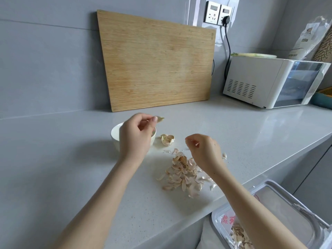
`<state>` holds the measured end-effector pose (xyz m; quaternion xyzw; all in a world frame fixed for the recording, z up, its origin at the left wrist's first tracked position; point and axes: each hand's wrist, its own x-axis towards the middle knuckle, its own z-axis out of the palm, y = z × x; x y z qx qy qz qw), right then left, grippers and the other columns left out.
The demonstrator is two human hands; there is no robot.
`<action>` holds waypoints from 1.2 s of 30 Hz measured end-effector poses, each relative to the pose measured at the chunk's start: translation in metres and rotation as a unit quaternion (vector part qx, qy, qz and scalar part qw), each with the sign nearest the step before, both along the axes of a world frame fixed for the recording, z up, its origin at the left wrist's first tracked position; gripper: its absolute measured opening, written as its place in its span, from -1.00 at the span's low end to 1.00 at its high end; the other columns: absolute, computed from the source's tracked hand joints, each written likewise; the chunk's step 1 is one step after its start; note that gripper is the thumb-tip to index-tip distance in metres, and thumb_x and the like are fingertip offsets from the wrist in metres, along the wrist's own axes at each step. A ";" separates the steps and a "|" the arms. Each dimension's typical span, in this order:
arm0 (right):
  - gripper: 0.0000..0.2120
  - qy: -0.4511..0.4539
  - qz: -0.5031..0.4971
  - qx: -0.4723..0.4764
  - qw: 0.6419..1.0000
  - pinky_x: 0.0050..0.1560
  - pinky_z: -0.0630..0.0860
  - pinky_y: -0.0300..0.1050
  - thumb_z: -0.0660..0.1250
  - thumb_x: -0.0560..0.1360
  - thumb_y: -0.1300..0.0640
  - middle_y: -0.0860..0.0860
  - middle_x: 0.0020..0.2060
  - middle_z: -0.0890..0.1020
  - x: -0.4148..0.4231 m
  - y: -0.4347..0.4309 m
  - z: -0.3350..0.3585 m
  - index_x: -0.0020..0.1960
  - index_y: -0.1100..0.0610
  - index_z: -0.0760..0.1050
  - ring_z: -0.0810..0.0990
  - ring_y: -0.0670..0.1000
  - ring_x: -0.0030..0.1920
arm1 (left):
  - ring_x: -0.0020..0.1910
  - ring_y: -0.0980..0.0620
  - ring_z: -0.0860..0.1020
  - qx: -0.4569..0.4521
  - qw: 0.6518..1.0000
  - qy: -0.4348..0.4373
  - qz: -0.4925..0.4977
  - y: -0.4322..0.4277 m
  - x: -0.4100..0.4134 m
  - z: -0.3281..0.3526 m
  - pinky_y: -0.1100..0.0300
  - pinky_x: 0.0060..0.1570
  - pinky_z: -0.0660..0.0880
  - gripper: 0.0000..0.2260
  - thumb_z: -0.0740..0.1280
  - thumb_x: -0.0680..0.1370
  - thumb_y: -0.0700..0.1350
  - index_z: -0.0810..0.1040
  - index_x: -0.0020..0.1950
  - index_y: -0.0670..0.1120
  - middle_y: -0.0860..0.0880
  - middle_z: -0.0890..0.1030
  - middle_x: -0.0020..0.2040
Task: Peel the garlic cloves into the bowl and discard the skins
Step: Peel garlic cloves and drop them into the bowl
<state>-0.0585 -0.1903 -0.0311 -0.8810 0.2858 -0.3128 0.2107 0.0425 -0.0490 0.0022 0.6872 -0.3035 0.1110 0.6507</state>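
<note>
Left hand pinching garlic piece, above bowl

Count at inspection: one white bowl, one broken garlic head, and one heap of skins whose flakes are too many to number. One garlic piece is in my left hand. Against the wall stand one cutting board and one microwave. There are two wall sockets, one plug and one bin.
</note>
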 end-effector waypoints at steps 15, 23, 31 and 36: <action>-0.73 0.157 0.045 0.083 0.983 -0.25 0.36 -0.14 0.16 0.55 0.12 0.14 -0.18 0.60 0.076 -0.013 -0.007 -0.07 0.25 0.58 0.52 0.12 -0.15 | -0.15 -0.19 0.56 0.187 0.953 -0.171 0.163 0.009 0.039 -0.025 0.06 -0.11 0.46 -0.91 0.35 0.49 -0.25 0.62 -0.05 -0.22 -0.17 0.63 -0.15; -0.89 -0.006 0.078 0.189 0.979 -0.38 0.33 -0.19 0.39 0.46 0.16 0.00 -0.43 0.56 0.032 -0.012 0.007 -0.22 0.16 0.61 0.41 -0.06 -0.46 | -0.28 -0.07 0.54 0.113 0.962 -0.226 0.107 -0.002 0.010 -0.020 0.20 -0.25 0.39 -0.95 0.34 0.48 -0.28 0.59 -0.17 -0.19 -0.07 0.62 -0.25; -0.88 -0.104 0.155 0.239 0.953 -0.41 0.37 -0.20 0.37 0.49 0.12 0.00 -0.47 0.59 -0.016 0.018 0.014 -0.17 0.16 0.57 0.44 -0.09 -0.51 | -0.42 0.13 0.44 0.200 0.973 -0.069 -0.095 -0.017 -0.018 -0.031 0.24 -0.33 0.35 -0.69 0.31 0.50 0.12 0.56 -0.15 -0.13 0.05 0.54 -0.36; -0.85 -0.142 0.160 0.284 0.935 -0.42 0.36 -0.20 0.39 0.48 0.21 0.15 -0.41 0.61 -0.027 0.021 0.008 -0.16 0.31 0.54 0.44 -0.09 -0.50 | -0.37 0.03 0.49 0.149 0.970 0.031 -0.192 -0.020 -0.024 -0.035 0.07 -0.27 0.47 -0.74 0.36 0.51 0.00 0.64 -0.14 -0.20 -0.20 0.60 -0.28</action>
